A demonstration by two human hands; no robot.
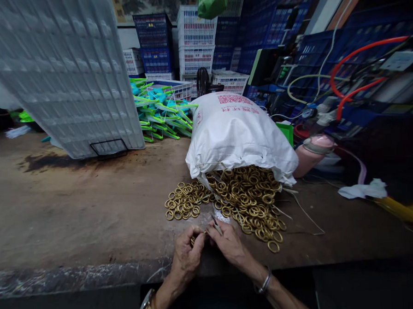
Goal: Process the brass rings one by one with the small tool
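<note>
Close to the table's front edge, my left hand is closed with brass-coloured rings partly showing between thumb and fingers. My right hand meets it at the fingertips and grips a slim tool with a dark pointed tip; its exact kind is too small to tell. Just beyond the hands, a heap of brass-coloured rings spills from the mouth of a white woven sack lying on its side. A smaller spread of loose rings lies left of the heap.
A tall translucent ribbed plastic panel leans in a black wire stand at the left. Green and turquoise plastic pieces are piled behind. A pink bottle stands right of the sack, near red tubing. Stacked crates fill the back.
</note>
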